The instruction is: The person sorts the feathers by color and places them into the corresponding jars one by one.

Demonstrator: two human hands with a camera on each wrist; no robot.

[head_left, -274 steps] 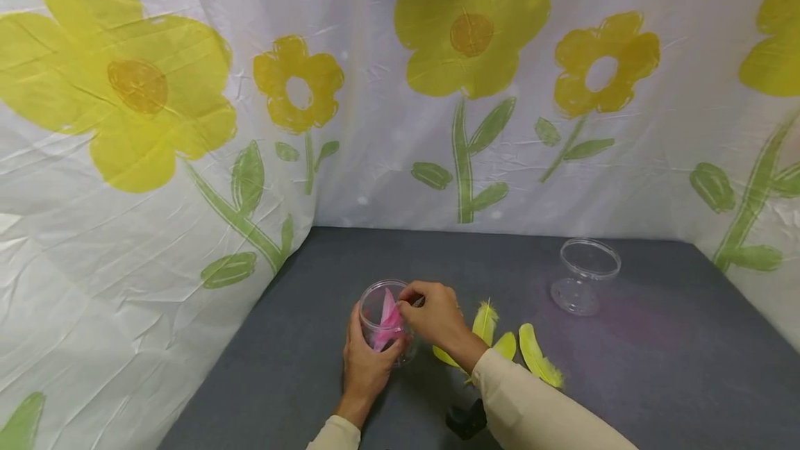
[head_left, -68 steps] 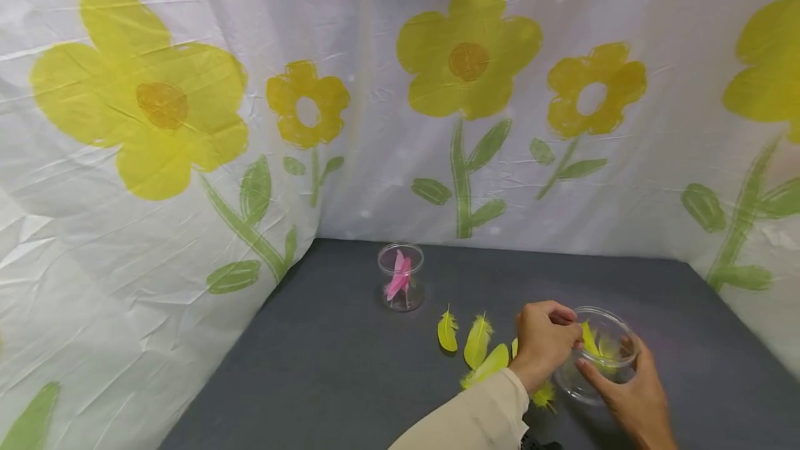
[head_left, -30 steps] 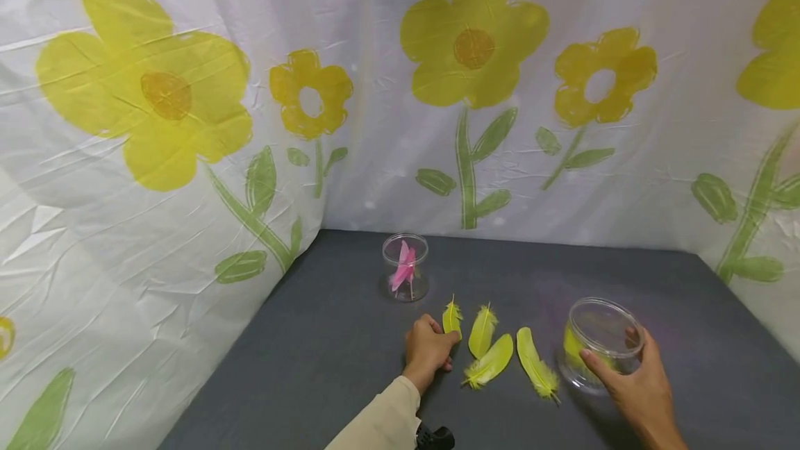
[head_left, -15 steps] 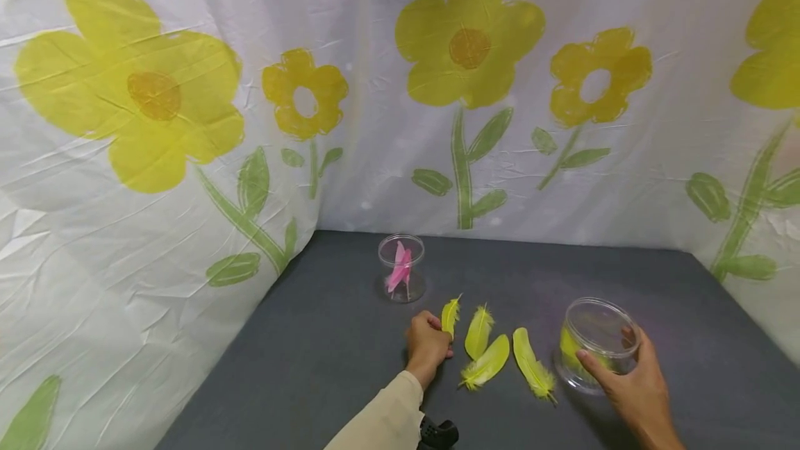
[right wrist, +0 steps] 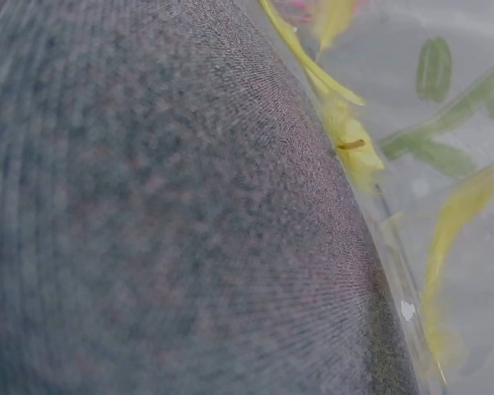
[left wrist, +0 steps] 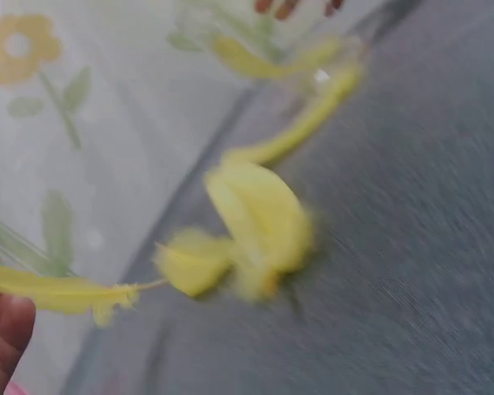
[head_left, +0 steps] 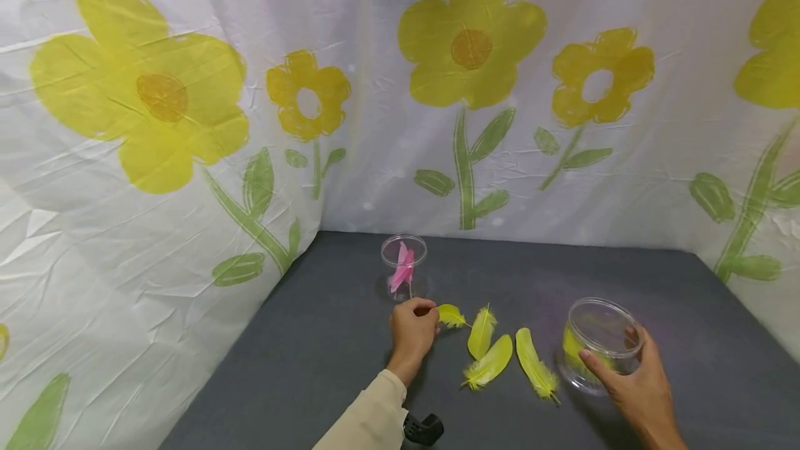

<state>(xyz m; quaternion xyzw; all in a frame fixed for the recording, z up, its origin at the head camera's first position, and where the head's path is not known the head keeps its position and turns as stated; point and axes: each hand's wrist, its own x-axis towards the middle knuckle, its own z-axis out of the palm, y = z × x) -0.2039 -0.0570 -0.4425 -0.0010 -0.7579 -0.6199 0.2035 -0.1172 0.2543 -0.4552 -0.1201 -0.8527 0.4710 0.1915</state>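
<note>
left hand (head_left: 411,327): pinched one yellow feather (head_left: 451,315) by the quill, lifted just off the grey mat (head_left: 312,367).
right hand (head_left: 631,384): curled round the clear jar (head_left: 601,346), steadying it near the right.
loose feathers (head_left: 494,356): lay between both hands.
advice: best kept light on the quill, mouth of jar tilted toward it.

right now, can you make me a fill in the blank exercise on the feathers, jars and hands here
1. The left hand pinches a feather coloured ____.
2. The right hand holds the wide clear jar, which has ____ feathers inside.
3. The small jar near the backdrop holds feathers coloured ____.
4. The number of loose feathers lying on the grey table is ____.

Missing words: yellow; yellow; pink; three
</note>
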